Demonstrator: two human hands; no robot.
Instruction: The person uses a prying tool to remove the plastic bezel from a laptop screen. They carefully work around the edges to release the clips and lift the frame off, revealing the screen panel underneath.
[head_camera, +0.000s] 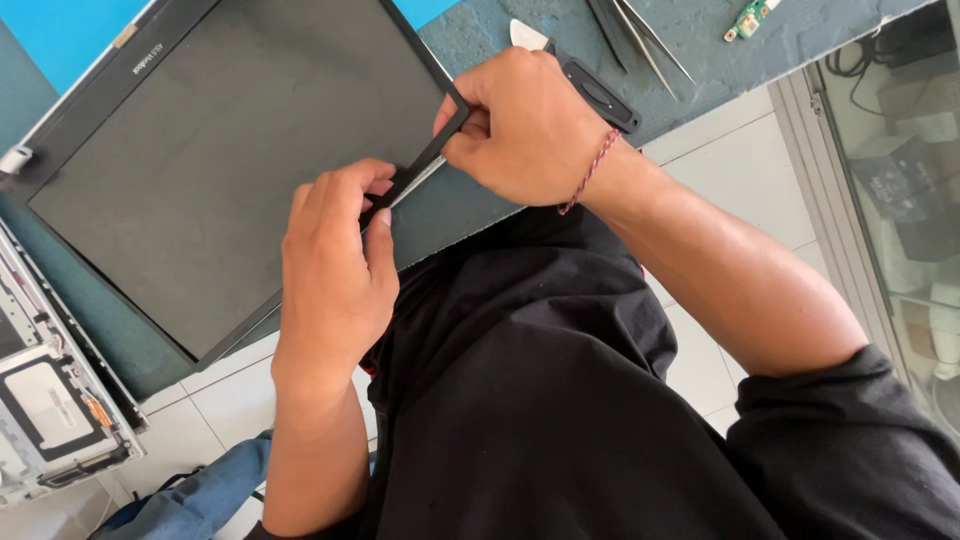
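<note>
Both hands pinched the black bezel strip (425, 160) at mid-frame: left hand (335, 265) and right hand (525, 125) closed on it. That edge looked lifted from the laptop screen (220, 150); remaining edges seemingly seated.

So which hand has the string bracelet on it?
The right hand, pinching the black screen frame near its corner, has a red braided bracelet at its wrist. The left hand is bare.

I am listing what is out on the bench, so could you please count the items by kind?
Laptop screen panel: 1
Opened laptop base: 1
Tweezers: 1
Pry tool, white tip: 1
Small green circuit board: 1
Total: 5
</note>
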